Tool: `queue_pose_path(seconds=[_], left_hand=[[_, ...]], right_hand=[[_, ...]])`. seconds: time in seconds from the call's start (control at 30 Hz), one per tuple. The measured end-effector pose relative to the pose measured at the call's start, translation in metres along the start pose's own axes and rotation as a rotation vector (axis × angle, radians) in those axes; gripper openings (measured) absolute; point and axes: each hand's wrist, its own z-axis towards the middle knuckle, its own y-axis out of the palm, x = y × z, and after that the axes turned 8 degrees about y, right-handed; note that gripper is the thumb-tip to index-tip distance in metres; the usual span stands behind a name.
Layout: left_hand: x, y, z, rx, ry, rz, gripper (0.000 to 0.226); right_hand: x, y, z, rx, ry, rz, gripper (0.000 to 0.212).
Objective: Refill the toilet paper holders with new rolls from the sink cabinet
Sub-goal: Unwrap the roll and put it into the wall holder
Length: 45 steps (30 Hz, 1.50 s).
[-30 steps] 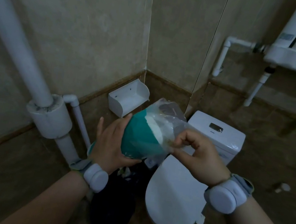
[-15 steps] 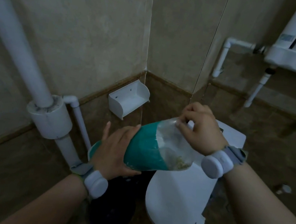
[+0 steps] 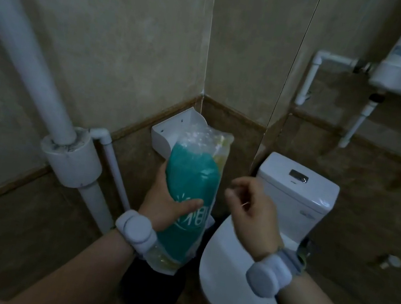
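From the head view, the step in hand looks like opening the pack so one roll can go into the holder. To do it well, the pack should be kept steady and upright while the free hand takes hold of the loose clear film at the top. The film should be torn there rather than across the printed body, so the remaining rolls stay wrapped. One roll can then be drawn out and set into the open tray just behind.

The left hand grips the teal and clear plastic-wrapped pack of toilet paper round its lower middle, thumb across the front. The pack stands nearly upright, and its crumpled clear top lies in front of the white plastic wall-mounted paper holder at the far corner. Whether they touch cannot be told.

The right hand hovers just right of the pack, apart from it, with its fingers curled in. Whether it pinches a scrap of film cannot be made out. It hangs over the white closed toilet lid, and a round black bin sits below the pack.
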Motion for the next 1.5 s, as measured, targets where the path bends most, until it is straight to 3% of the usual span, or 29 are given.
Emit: queue_pose_path(seconds=[0.1,0.2,0.33,0.47,0.7,0.8,1.0,1.2,1.3,1.4,1.5], left_hand=[[0.002,0.012,0.007,-0.049,-0.051,-0.281,0.105],[0.001,0.017,0.010,-0.130,-0.121,-0.439,0.092],[-0.011,0.018,0.013,-0.174,-0.106,-0.513,0.088],[-0.013,0.029,0.011,-0.054,-0.215,-0.672,0.094],[-0.028,0.031,0.012,-0.077,-0.247,-0.809,0.090],[-0.028,0.031,0.012,-0.068,-0.263,-0.838,0.093],[-0.023,0.024,0.008,-0.044,-0.267,-0.812,0.107],[-0.018,0.022,0.005,-0.056,-0.229,-0.836,0.103],[-0.018,0.019,0.006,-0.043,-0.218,-0.831,0.103],[-0.019,0.018,0.008,-0.056,-0.205,-0.837,0.095],[-0.015,0.018,0.008,-0.069,-0.176,-0.829,0.085]], right_hand=[[0.010,0.018,-0.007,-0.242,0.113,0.017,0.053],[0.013,0.012,-0.001,-0.226,0.178,0.085,0.073],[0.014,-0.007,0.012,-0.274,0.293,0.256,0.071],[0.018,-0.001,0.011,-0.344,0.349,0.424,0.073],[0.018,0.002,0.011,-0.344,0.409,0.500,0.060],[0.017,0.001,0.013,-0.268,0.358,0.400,0.053],[0.020,-0.006,0.017,-0.136,0.237,0.069,0.067],[0.028,-0.008,0.022,-0.070,0.123,-0.255,0.030],[0.018,-0.008,0.017,0.000,0.054,-0.360,0.037],[0.004,-0.006,0.011,-0.059,-0.044,-0.306,0.048],[-0.002,-0.005,0.014,-0.299,0.180,0.012,0.053]])
